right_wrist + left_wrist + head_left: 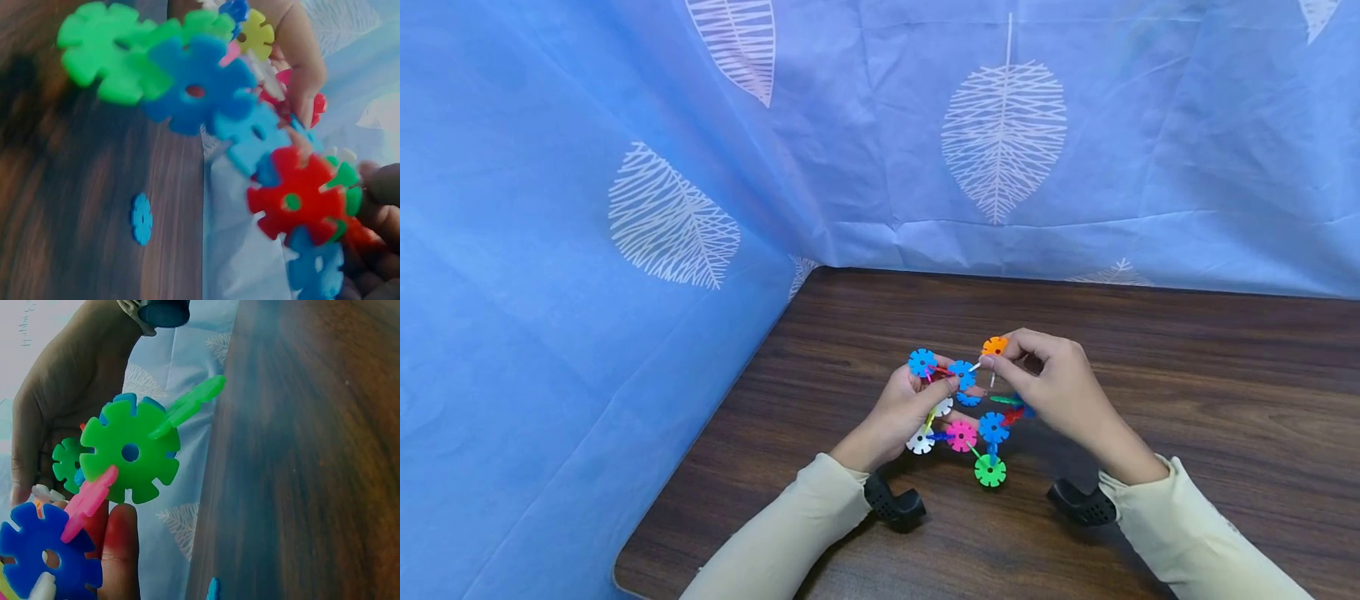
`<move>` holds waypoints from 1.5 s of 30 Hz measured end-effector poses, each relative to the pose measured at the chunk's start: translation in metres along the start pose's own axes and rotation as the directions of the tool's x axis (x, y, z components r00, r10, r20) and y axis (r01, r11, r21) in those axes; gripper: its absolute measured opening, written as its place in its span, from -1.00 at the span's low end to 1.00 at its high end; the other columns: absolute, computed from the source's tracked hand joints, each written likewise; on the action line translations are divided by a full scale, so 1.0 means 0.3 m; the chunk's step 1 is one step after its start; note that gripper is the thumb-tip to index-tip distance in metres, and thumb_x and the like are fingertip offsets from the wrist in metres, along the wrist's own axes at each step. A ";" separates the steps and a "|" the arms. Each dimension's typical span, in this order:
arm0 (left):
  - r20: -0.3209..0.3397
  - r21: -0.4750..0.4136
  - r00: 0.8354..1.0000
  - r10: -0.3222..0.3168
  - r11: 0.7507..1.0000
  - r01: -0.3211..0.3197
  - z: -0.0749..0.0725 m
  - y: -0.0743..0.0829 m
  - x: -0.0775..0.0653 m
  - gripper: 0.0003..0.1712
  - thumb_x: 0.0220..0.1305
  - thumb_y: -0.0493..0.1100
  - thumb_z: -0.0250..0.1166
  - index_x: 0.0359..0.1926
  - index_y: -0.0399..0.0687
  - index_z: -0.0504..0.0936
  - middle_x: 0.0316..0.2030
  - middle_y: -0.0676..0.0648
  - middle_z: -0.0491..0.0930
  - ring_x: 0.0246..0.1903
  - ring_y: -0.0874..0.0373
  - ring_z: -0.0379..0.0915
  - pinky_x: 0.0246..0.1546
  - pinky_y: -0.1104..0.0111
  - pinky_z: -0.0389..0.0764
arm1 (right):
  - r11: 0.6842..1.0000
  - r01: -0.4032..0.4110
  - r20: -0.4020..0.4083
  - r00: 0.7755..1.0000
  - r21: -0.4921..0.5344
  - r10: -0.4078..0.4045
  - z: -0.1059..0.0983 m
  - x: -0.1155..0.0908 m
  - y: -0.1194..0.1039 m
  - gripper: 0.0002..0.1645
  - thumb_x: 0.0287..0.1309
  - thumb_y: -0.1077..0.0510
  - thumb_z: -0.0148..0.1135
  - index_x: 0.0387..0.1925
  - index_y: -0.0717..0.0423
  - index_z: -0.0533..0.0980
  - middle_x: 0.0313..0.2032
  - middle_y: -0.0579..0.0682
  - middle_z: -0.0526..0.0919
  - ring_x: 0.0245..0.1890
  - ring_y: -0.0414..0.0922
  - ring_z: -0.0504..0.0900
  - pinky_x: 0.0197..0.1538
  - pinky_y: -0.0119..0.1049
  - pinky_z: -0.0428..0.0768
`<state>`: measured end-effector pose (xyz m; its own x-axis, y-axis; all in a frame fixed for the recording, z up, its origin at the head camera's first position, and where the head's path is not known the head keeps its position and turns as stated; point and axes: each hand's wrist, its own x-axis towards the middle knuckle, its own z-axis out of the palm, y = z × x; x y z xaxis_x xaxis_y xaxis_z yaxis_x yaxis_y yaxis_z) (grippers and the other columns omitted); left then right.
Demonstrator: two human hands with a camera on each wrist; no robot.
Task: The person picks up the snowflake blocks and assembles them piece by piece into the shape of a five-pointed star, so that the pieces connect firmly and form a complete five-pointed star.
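Notched plastic discs in many colours are slotted together into a chain-like structure. My left hand (887,417) grips it from the left, thumb near a blue disc (962,374). On the other side, my right hand (1060,387) pinches the structure's upper right part, by an orange disc (995,347) and a white piece seen edge-on; which of them the fingertips hold is unclear. A light green disc (990,471) hangs lowest. In the left wrist view, a green disc (130,452) and a dark blue disc (50,553) face the camera. The right wrist view shows a red disc (295,199) near fingers.
A loose blue disc (142,219) lies on the dark wooden table (850,317). Blue cloth (887,150) with white leaf prints hangs behind and along the left edge. Black devices (895,504) sit at both wrists.
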<state>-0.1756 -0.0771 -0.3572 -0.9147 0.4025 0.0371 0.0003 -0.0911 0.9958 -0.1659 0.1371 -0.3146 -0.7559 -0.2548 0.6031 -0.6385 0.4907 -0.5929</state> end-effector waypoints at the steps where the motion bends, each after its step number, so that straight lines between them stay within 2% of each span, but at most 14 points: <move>1: 0.004 -0.003 1.000 0.003 1.000 -0.003 0.000 0.000 0.000 -0.67 0.53 -0.22 0.23 0.22 -0.19 0.48 -0.07 -0.20 0.77 -0.48 0.12 0.68 -0.38 0.46 0.69 | 1.000 -0.028 0.015 0.999 0.005 0.028 -0.002 0.001 -0.001 -0.67 0.27 0.27 0.44 -0.56 0.01 0.51 -0.59 -0.15 0.47 -0.68 -0.19 0.27 -0.60 -0.33 0.24; 5: 0.017 -0.013 1.000 0.014 1.000 -0.014 -0.002 -0.004 0.003 -0.68 0.54 -0.23 0.21 0.21 -0.21 0.48 -0.05 -0.23 0.76 -0.49 0.13 0.68 -0.39 0.45 0.69 | 0.988 -0.146 0.109 0.984 0.051 0.140 -0.015 0.007 -0.009 -0.72 0.34 0.21 0.39 -0.51 0.10 0.54 -0.62 -0.09 0.46 -0.67 -0.16 0.33 -0.61 -0.32 0.30; 6: 0.010 -0.004 1.000 0.012 1.000 -0.012 -0.002 -0.004 0.002 -0.68 0.53 -0.22 0.22 0.21 -0.20 0.48 -0.06 -0.22 0.76 -0.52 0.21 0.64 -0.39 0.45 0.69 | 0.983 -0.172 0.136 0.977 0.068 0.162 -0.018 0.008 -0.011 -0.72 0.36 0.20 0.37 -0.49 0.12 0.54 -0.61 -0.08 0.47 -0.66 -0.16 0.35 -0.60 -0.32 0.32; 9: -0.001 0.015 1.000 0.024 1.000 -0.024 -0.001 -0.006 0.002 -0.69 0.53 -0.22 0.22 0.19 -0.20 0.50 -0.06 -0.21 0.76 -0.31 0.24 0.67 -0.21 0.45 0.65 | 0.960 -0.258 0.200 0.952 0.113 0.233 -0.024 0.012 -0.016 -0.72 0.40 0.16 0.34 -0.45 0.15 0.53 -0.56 -0.02 0.52 -0.61 -0.14 0.42 -0.55 -0.31 0.39; 12: 0.001 0.010 1.000 0.026 1.000 -0.026 0.001 -0.007 0.001 -0.69 0.53 -0.21 0.22 0.19 -0.20 0.49 -0.06 -0.21 0.76 -0.22 0.19 0.70 -0.18 0.42 0.65 | 0.929 -0.341 0.221 0.926 0.141 0.306 -0.029 0.011 -0.017 -0.66 0.40 0.08 0.35 -0.44 0.20 0.53 -0.56 0.04 0.52 -0.58 -0.09 0.44 -0.51 -0.29 0.41; 14: 0.011 -0.003 1.000 0.027 1.000 -0.027 0.002 -0.008 0.002 -0.69 0.53 -0.22 0.21 0.20 -0.21 0.48 -0.05 -0.22 0.76 -0.23 0.20 0.70 -0.20 0.43 0.65 | 0.911 -0.385 0.224 0.911 0.152 0.347 -0.031 0.009 -0.018 -0.61 0.38 0.04 0.36 -0.46 0.22 0.52 -0.59 0.05 0.47 -0.57 -0.08 0.39 -0.51 -0.27 0.38; 17: 0.034 -0.033 0.999 0.016 0.999 -0.015 0.002 -0.009 0.004 -0.69 0.54 -0.22 0.20 0.21 -0.21 0.47 -0.04 -0.23 0.75 -0.41 0.21 0.68 -0.33 0.44 0.68 | 0.895 -0.414 0.225 0.900 0.168 0.374 -0.033 0.006 -0.021 -0.56 0.37 0.01 0.38 -0.47 0.27 0.51 -0.61 0.00 0.41 -0.56 -0.10 0.34 -0.50 -0.26 0.35; 20: 0.061 -0.055 0.998 0.009 0.998 -0.006 0.001 -0.007 0.004 -0.70 0.56 -0.22 0.18 0.21 -0.20 0.46 -0.01 -0.25 0.74 -0.35 0.18 0.72 -0.34 0.46 0.67 | 0.893 -0.422 0.228 0.895 0.156 0.383 -0.032 0.006 -0.025 -0.55 0.35 0.00 0.40 -0.48 0.26 0.51 -0.62 -0.08 0.33 -0.57 -0.12 0.30 -0.51 -0.26 0.31; 25: 0.095 -0.065 0.995 -0.004 0.998 0.010 0.000 -0.006 0.007 -0.65 0.58 -0.21 0.16 0.27 -0.20 0.42 0.02 -0.28 0.72 -0.26 0.01 0.78 -0.39 0.44 0.62 | 0.890 -0.433 0.230 0.889 0.142 0.396 -0.027 0.006 -0.033 -0.54 0.32 0.00 0.43 -0.51 0.24 0.50 -0.64 -0.08 0.29 -0.59 -0.13 0.26 -0.54 -0.27 0.28; 31: 0.089 -0.083 0.996 -0.003 0.997 0.010 -0.003 -0.003 0.005 -0.54 0.58 -0.24 0.14 0.41 -0.19 0.36 0.03 -0.28 0.71 -0.31 0.03 0.78 -0.40 0.45 0.63 | 0.901 -0.415 0.229 0.896 0.127 0.380 -0.020 0.011 -0.034 -0.56 0.35 0.00 0.40 -0.50 0.22 0.51 -0.62 -0.08 0.30 -0.57 -0.13 0.28 -0.52 -0.28 0.28; 35: 0.024 -0.073 1.000 0.008 0.997 -0.006 -0.005 0.000 0.005 -0.59 0.55 -0.25 0.19 0.34 -0.17 0.46 -0.01 -0.21 0.74 -0.38 0.13 0.72 -0.34 0.42 0.70 | 0.928 -0.353 0.226 0.920 0.123 0.320 -0.016 0.014 -0.028 -0.61 0.41 0.02 0.34 -0.46 0.20 0.54 -0.60 -0.05 0.34 -0.58 -0.10 0.32 -0.52 -0.26 0.31; 38: -0.040 -0.057 0.999 0.017 0.998 -0.019 -0.007 0.001 0.007 -0.65 0.53 -0.24 0.21 0.27 -0.12 0.53 -0.05 -0.14 0.75 -0.33 0.21 0.68 -0.26 0.42 0.68 | 0.943 -0.304 0.213 0.938 0.134 0.272 -0.011 0.016 -0.021 -0.63 0.46 0.05 0.28 -0.47 0.16 0.54 -0.55 0.04 0.46 -0.58 -0.08 0.36 -0.52 -0.26 0.37; 41: -0.034 -0.099 0.999 0.023 0.995 -0.026 -0.011 -0.004 0.011 -0.67 0.56 -0.23 0.18 0.27 -0.12 0.50 -0.01 -0.19 0.74 -0.27 0.14 0.76 -0.18 0.37 0.72 | 0.954 -0.269 0.172 0.954 0.129 0.246 -0.008 0.018 -0.013 -0.65 0.49 0.08 0.24 -0.45 0.16 0.56 -0.38 0.08 0.64 -0.49 -0.09 0.49 -0.47 -0.30 0.44; 45: -0.026 -0.158 0.999 0.023 0.987 -0.027 -0.016 -0.001 0.014 -0.67 0.59 -0.22 0.14 0.28 -0.13 0.47 0.06 -0.27 0.71 -0.34 0.06 0.78 -0.14 0.29 0.74 | 0.953 -0.286 0.133 0.953 0.100 0.272 -0.018 0.022 -0.002 -0.74 0.49 0.08 0.23 -0.18 0.24 0.54 -0.11 0.11 0.69 -0.34 -0.06 0.63 -0.39 -0.34 0.54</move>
<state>-0.1815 -0.0798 -0.3579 -0.9248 0.3761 0.0579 -0.0388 -0.2448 0.9688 -0.1698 0.1396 -0.3074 -0.9131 -0.2201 0.3431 -0.4073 0.4567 -0.7909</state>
